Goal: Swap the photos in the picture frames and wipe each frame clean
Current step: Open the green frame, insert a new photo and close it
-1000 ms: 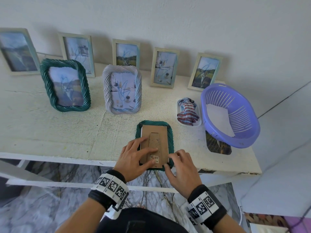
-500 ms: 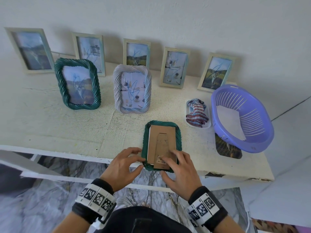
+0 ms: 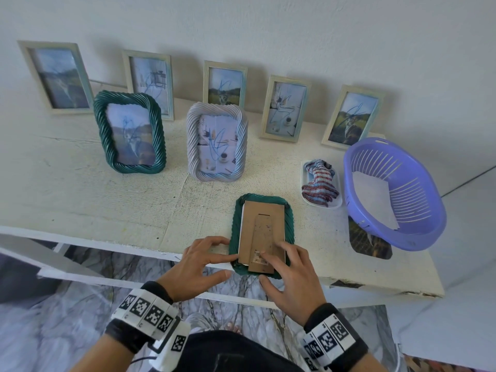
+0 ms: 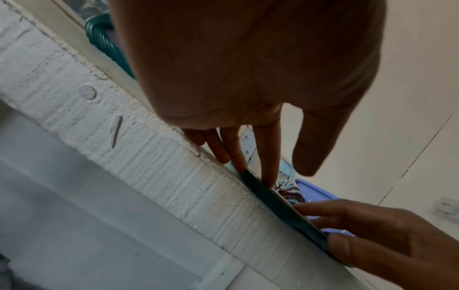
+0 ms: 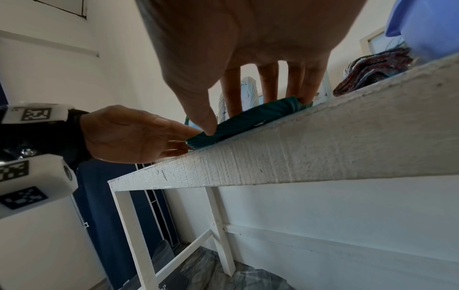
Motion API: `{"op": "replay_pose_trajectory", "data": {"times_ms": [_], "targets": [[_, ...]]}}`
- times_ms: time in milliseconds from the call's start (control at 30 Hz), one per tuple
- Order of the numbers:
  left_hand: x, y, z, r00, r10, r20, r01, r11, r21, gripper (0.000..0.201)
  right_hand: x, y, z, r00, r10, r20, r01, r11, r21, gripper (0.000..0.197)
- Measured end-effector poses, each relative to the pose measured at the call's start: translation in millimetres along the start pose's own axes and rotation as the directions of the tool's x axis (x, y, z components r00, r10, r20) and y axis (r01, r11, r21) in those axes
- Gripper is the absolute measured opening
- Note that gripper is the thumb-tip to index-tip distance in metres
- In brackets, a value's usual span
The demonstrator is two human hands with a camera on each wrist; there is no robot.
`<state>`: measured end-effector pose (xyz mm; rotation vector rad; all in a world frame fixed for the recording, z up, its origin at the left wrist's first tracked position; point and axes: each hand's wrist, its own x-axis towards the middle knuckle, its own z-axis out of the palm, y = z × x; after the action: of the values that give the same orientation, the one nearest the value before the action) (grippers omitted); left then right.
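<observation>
A green twisted frame (image 3: 236,224) lies face down at the table's front edge, its brown cardboard backing (image 3: 264,224) up. My left hand (image 3: 231,265) lies beside it, straight fingers touching the frame's left rim (image 4: 258,188). My right hand (image 3: 264,267) rests on the near end: fingers press the backing from above, the thumb (image 5: 207,125) sits on the near rim (image 5: 248,117). A strip of white shows along the backing's left side. A striped cloth (image 3: 319,183) lies in a small white dish.
A purple basket (image 3: 418,237) with white paper stands at the right, a loose photo (image 3: 370,245) under it. A green frame (image 3: 102,135) and a white twisted frame (image 3: 193,146) stand mid-table. Several pale frames (image 3: 285,108) lean on the wall.
My left hand has slid off the cardboard backing to the frame's left rim. My right hand has moved from the near corner up onto the backing.
</observation>
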<state>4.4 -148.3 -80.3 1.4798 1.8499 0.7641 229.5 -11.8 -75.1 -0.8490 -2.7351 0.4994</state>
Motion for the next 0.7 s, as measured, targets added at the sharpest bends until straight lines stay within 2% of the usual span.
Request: {"op": "replay_pose_trajectory", "data": {"times_ms": [133,467,600,700], "targets": [[-1.5,-1.6,2.6,0.997,0.025,-0.077,-0.025,1.000,0.001,0.041,-0.5,0.9,-0.2,1.000,-0.007,-0.001,0.007,1.000,0.019,0.040],[-1.3,5.4,4.7,0.995,0.017,-0.097,-0.014,1.000,0.025,0.036,0.4,1.8,-0.4,1.000,-0.009,0.009,0.009,1.000,0.029,0.041],[2.1,5.7,1.5,0.995,0.037,-0.095,-0.030,0.997,0.069,0.034,2.6,0.3,-3.3,1.000,-0.010,0.022,0.010,1.000,0.012,0.041],[18.4,11.7,-6.7,0.985,0.051,-0.165,-0.028,0.990,0.137,0.036,12.5,-1.5,-12.9,0.999,0.003,0.034,-0.003,1.000,0.007,0.041]]}}
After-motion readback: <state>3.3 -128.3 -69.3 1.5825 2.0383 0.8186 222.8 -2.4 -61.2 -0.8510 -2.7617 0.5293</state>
